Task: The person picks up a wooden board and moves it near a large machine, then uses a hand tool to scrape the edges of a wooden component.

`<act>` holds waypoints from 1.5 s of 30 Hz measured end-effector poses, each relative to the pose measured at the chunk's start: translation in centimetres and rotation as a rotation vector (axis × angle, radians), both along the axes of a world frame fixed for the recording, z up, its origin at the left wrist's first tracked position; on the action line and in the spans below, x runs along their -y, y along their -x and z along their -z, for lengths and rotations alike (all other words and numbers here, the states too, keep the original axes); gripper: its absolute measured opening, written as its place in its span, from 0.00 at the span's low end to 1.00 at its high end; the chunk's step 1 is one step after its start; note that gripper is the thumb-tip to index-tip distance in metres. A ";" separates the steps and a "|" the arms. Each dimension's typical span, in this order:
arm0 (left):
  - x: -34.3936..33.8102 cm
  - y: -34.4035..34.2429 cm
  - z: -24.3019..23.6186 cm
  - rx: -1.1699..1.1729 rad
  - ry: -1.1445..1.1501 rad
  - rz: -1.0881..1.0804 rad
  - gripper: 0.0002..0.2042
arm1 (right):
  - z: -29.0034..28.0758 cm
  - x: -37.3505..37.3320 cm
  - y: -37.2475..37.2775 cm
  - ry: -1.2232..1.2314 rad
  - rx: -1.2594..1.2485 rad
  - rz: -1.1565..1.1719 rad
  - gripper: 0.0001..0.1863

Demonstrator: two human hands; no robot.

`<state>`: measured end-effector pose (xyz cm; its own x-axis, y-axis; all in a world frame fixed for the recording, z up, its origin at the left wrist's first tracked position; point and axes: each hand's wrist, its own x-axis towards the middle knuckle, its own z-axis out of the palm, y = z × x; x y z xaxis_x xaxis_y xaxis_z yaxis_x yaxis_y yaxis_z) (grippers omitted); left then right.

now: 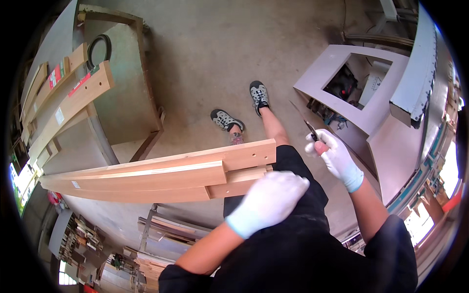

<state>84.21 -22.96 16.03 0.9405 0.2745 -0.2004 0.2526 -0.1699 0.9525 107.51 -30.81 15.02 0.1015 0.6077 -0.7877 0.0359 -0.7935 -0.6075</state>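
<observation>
My right hand, in a white glove with a pale blue cuff, is closed round a thin, pointed, knife-like tool. Its slim blade points up and to the left, away from the boards. The gloved left hand is curled beside the near ends of a stack of long, pale wooden boards. Its fingers are folded under, so anything in them is hidden. The boards overlap with staggered ends, and the farthest one has small round holes near its end.
More wooden boards, some with red labels, lean at the left by a large open-framed panel. On the right stands a pale cabinet with a rectangular opening. Further timber lies on a rack below the stack. Concrete floor lies ahead.
</observation>
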 end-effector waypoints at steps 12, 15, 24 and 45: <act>-4.9 7.6 2.7 -0.534 -0.652 -0.193 0.36 | -4.5 -6.0 0.6 -0.124 0.428 -0.874 0.22; -5.7 7.1 2.5 -0.543 -0.605 -0.187 0.32 | -4.9 -6.4 1.3 -0.051 0.481 -0.971 0.21; -6.8 6.8 2.5 -0.621 -0.469 -0.148 0.31 | -5.9 -8.8 1.9 0.057 0.482 -1.077 0.21; -8.3 6.3 2.3 -0.622 -0.465 -0.120 0.28 | 2.1 -5.0 -0.5 0.131 0.483 -0.782 0.22</act>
<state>77.90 -14.62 13.77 0.6516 0.5518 -0.5205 0.7583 -0.4544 0.4675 108.00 -25.81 12.92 0.0355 0.5506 -0.8340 0.8158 -0.4980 -0.2940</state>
